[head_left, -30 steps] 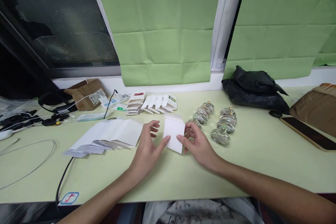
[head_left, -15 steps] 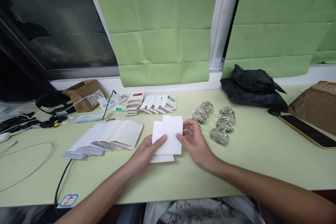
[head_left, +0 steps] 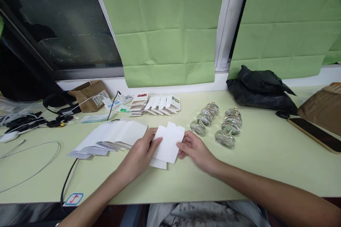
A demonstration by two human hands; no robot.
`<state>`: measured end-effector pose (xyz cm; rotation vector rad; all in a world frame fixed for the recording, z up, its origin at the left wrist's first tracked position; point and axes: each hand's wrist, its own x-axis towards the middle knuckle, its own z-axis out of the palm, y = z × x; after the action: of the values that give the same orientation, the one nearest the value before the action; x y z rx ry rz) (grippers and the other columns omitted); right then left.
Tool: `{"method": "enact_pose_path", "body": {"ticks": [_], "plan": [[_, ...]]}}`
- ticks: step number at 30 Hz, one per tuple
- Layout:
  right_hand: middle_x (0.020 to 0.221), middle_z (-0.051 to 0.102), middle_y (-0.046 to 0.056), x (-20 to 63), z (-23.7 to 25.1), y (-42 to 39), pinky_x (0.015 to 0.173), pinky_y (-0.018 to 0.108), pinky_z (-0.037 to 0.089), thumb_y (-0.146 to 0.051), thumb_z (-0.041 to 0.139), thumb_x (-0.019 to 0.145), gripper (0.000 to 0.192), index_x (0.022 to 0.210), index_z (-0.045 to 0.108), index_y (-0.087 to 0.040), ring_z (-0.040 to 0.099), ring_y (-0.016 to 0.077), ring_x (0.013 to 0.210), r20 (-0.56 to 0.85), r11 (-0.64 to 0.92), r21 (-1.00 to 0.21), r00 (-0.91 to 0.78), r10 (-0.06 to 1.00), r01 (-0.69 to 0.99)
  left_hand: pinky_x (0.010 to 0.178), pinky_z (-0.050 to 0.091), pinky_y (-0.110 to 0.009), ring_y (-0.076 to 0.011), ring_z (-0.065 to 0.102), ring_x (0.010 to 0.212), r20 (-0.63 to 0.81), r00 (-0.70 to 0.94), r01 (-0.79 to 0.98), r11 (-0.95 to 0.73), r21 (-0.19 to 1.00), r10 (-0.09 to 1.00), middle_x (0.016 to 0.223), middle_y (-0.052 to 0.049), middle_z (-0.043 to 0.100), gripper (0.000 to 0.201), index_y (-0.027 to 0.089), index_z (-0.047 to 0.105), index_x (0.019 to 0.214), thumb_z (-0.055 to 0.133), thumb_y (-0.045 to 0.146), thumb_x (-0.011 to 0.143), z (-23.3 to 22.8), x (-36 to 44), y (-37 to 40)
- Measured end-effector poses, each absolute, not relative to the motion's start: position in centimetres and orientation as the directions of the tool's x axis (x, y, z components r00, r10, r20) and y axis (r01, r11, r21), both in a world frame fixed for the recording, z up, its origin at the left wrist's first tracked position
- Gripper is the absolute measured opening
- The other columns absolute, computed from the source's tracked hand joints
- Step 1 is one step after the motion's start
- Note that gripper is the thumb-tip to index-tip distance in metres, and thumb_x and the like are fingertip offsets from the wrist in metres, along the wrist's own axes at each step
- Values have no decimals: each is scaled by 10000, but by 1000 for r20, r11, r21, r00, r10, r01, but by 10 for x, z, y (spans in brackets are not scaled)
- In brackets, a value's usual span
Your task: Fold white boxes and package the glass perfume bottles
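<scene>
A flat white folded card [head_left: 167,143], like an unfolded small carton, is held low over the pale green table [head_left: 266,163]. My left hand [head_left: 140,154] grips its left edge with the thumb on top. My right hand [head_left: 193,149] pinches its right edge. Just left of my left hand lies a fanned stack of similar white cards [head_left: 112,136]. To the right of my right hand stand two rows of small glass bottles [head_left: 218,124].
A row of small printed cartons [head_left: 156,104] lies behind the card. A black bag [head_left: 259,88], a phone [head_left: 313,133] and a brown parcel [head_left: 323,106] sit at the right. A cardboard box [head_left: 89,95], cables [head_left: 29,122] and headphones crowd the left.
The card has opened from a narrow folded piece into a wider flat one and has shifted left and down. My left hand now grips its left edge.
</scene>
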<state>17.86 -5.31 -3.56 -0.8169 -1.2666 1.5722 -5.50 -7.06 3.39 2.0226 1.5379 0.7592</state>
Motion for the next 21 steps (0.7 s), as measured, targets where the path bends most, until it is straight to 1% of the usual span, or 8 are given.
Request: {"method": "enact_pose_path", "body": {"ticks": [2, 5, 9, 11, 13, 16, 18, 21], "plan": [[952, 647, -2, 179, -42, -53, 700, 362, 611, -487, 811, 878, 487, 1190, 534, -235, 698, 170, 749, 34, -49, -973, -347, 937, -226, 744, 477, -356, -293, 679, 852, 185, 134, 832, -211, 513, 974, 911, -55, 703, 517, 242, 468, 1460, 422, 561, 1055, 42, -71, -63], [983, 632, -4, 181, -48, -53, 726, 368, 606, -462, 761, 929, 458, 1237, 494, -252, 701, 162, 757, 50, -19, -983, -364, 930, -185, 797, 501, -414, -364, 701, 994, 174, 23, 950, -76, 302, 985, 1068, -128, 735, 572, 222, 462, 1506, 378, 558, 1051, 56, -97, -48], [986, 625, -6, 182, -50, -55, 722, 356, 587, -483, 712, 966, 419, 1246, 500, -256, 701, 159, 752, 69, 17, -990, -386, 920, -138, 894, 518, -488, -419, 673, 1158, 106, -5, 996, -4, 87, 994, 1350, -224, 659, 568, 139, 506, 1487, 337, 461, 1051, 64, -117, -27], [980, 625, -7, 182, -49, -55, 724, 353, 582, -498, 694, 978, 398, 1233, 514, -252, 699, 158, 748, 75, 32, -993, -401, 913, -114, 893, 525, -508, -425, 672, 1157, 94, -13, 1000, 14, -6, 996, 1393, -250, 620, 580, 105, 470, 1519, 325, 413, 1050, 63, -121, -22], [977, 626, -6, 182, -48, -56, 725, 350, 579, -511, 681, 986, 375, 1211, 535, -248, 694, 156, 745, 75, 45, -996, -420, 905, -80, 880, 533, -517, -432, 663, 1160, 122, 10, 995, 3, -99, 993, 1360, -263, 622, 600, 77, 420, 1561, 350, 374, 1044, 60, -120, -20], [979, 633, 0, 183, -46, -57, 720, 342, 575, -520, 662, 996, 350, 1194, 564, -248, 681, 152, 741, 69, 64, -998, -442, 895, -27, 895, 530, -557, -463, 611, 1229, 287, 111, 968, -39, -248, 951, 1355, -278, 617, 556, 71, 464, 1537, 400, 316, 1042, 52, -108, -28], [998, 643, 10, 183, -45, -57, 723, 339, 574, -515, 646, 1007, 334, 1197, 579, -249, 677, 150, 745, 67, 77, -997, -456, 887, 4, 971, 506, -590, -450, 575, 1307, 383, 267, 937, -146, -317, 884, 1436, -246, 598, 473, 132, 534, 1488, 407, 277, 1057, 43, -94, -39], [1037, 651, 25, 183, -44, -57, 725, 338, 576, -510, 632, 1016, 322, 1194, 587, -245, 683, 151, 748, 64, 84, -996, -457, 887, 24, 1183, 384, -601, -379, 532, 1413, 349, 553, 822, -429, -374, 756, 1473, -149, 625, 344, 213, 642, 1360, 490, 273, 1057, 25, -74, -55]]}}
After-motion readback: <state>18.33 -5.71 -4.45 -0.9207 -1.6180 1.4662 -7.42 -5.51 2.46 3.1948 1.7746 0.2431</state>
